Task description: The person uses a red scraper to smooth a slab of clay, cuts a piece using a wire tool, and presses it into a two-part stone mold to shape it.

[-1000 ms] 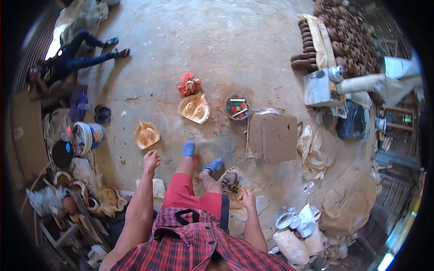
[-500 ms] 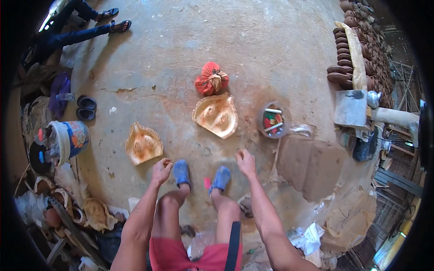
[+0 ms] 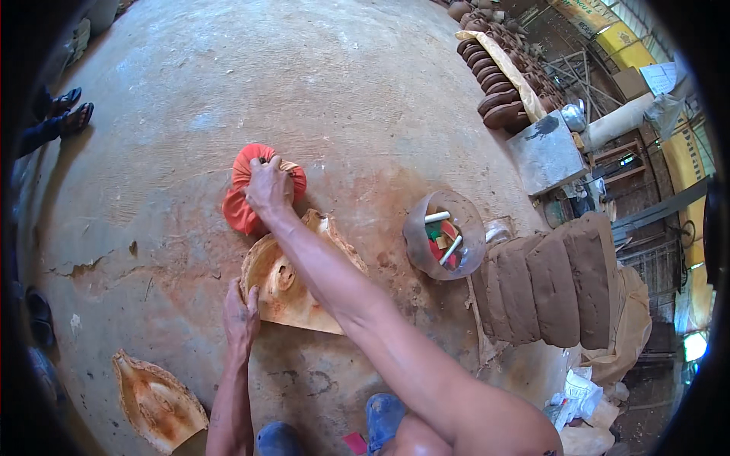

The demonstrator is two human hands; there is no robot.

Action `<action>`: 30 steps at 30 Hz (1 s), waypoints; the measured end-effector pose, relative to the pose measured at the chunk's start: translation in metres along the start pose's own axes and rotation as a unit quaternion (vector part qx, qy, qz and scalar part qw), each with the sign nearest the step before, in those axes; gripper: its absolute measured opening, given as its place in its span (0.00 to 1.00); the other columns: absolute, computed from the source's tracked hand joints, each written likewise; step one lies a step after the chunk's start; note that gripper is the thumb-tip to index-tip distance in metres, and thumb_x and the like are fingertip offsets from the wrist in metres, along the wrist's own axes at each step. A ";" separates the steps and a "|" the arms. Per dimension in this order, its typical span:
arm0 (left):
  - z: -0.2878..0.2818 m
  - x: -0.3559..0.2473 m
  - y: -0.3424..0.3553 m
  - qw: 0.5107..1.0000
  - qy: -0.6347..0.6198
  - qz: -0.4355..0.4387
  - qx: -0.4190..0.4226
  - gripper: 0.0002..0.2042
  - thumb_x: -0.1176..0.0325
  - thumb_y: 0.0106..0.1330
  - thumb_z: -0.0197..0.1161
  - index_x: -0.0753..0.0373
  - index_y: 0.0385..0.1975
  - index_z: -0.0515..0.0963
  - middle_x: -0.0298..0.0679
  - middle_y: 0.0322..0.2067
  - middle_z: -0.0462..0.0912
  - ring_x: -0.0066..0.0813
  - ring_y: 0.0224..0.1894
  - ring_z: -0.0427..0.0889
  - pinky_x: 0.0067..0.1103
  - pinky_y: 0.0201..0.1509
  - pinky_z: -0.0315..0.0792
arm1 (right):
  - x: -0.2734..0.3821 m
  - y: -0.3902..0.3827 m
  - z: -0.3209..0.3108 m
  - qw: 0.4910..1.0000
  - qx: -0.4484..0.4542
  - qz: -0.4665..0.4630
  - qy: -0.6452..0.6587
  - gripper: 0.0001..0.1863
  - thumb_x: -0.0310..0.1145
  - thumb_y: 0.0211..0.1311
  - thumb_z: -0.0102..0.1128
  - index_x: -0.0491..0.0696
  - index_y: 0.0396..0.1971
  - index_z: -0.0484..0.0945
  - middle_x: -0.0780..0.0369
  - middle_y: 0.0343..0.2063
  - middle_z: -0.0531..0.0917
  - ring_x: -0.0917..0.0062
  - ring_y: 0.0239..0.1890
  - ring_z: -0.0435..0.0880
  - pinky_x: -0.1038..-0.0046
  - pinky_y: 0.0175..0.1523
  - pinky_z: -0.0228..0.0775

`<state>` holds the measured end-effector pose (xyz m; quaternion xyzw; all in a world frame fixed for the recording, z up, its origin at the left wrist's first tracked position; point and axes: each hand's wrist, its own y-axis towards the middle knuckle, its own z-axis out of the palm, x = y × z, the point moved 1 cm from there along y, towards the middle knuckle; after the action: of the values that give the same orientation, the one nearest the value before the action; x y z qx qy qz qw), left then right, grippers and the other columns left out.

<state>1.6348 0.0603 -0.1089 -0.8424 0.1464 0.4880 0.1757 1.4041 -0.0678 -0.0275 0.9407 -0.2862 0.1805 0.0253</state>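
Observation:
My right hand [image 3: 268, 186] grips the knotted top of the red cloth bundle [image 3: 238, 204]. My left hand [image 3: 243, 311] holds the left edge of a pale, orange-stained mould [image 3: 312, 308] on the floor, with its thumb on the rim; my right forearm crosses over this mould. A second, smaller mould [image 3: 156, 395] lies at the lower left. To the right sits a translucent round container [image 3: 418, 251] holding white rods and red and green pieces.
Stacked clay slabs [image 3: 544, 289] stand right of the container. A metal box [image 3: 544, 148], a long pipe [image 3: 612, 125] and rows of brown clay pieces [image 3: 498, 95] line the upper right. Another person's sandaled feet [image 3: 74, 114] are at the left edge, above dark slippers [image 3: 39, 319].
I have bent down toward the floor. My right hand has moved up and left onto the red bundle, and my left hand has taken hold of the larger mould's edge.

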 end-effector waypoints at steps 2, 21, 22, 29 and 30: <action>0.011 -0.012 -0.022 0.999 0.034 -0.024 0.011 0.22 0.62 0.74 0.65 0.68 0.61 0.73 0.64 0.47 0.85 0.64 0.50 0.84 0.44 0.56 0.76 | -0.028 -0.004 -0.009 0.995 -0.053 -0.063 0.052 0.18 0.39 0.64 0.70 0.49 0.51 0.83 0.45 0.52 0.80 0.49 0.52 0.88 0.53 0.55 0.84; 0.018 0.048 -0.085 0.979 -0.177 0.026 -0.099 0.28 0.58 0.85 0.46 0.71 0.76 0.63 0.55 0.72 0.71 0.46 0.75 0.69 0.34 0.80 0.59 | -0.057 -0.306 -0.147 0.918 -0.226 -0.241 0.221 0.17 0.24 0.52 0.80 0.50 0.42 0.86 0.57 0.34 0.82 0.66 0.35 0.84 0.65 0.38 0.77; 0.017 0.047 -0.084 0.968 -0.231 0.017 -0.094 0.28 0.57 0.86 0.44 0.70 0.77 0.62 0.54 0.73 0.71 0.45 0.75 0.69 0.34 0.80 0.60 | -0.056 -0.316 -0.133 0.922 -0.201 -0.240 0.228 0.16 0.24 0.52 0.80 0.51 0.41 0.86 0.58 0.34 0.82 0.66 0.35 0.85 0.64 0.38 0.78; 0.036 0.061 -0.079 0.892 -0.451 -0.016 -0.031 0.28 0.56 0.88 0.36 0.68 0.80 0.57 0.51 0.75 0.68 0.40 0.75 0.69 0.34 0.79 0.64 | -0.059 -0.349 -0.044 0.943 -0.088 -0.233 0.219 0.13 0.26 0.55 0.78 0.51 0.41 0.88 0.58 0.37 0.81 0.66 0.35 0.85 0.67 0.39 0.78; 0.024 0.093 -0.070 0.985 -0.066 0.131 -0.091 0.27 0.58 0.89 0.34 0.66 0.80 0.57 0.49 0.74 0.68 0.39 0.74 0.70 0.34 0.79 0.66 | -0.041 -0.349 -0.055 0.941 -0.133 -0.208 0.230 0.13 0.27 0.55 0.77 0.51 0.41 0.87 0.57 0.38 0.81 0.63 0.35 0.87 0.64 0.38 0.80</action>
<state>1.6897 0.1264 -0.1903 -0.7942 0.1981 0.5729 0.0424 1.5460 0.2539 0.0290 0.9000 -0.0920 0.3432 0.2525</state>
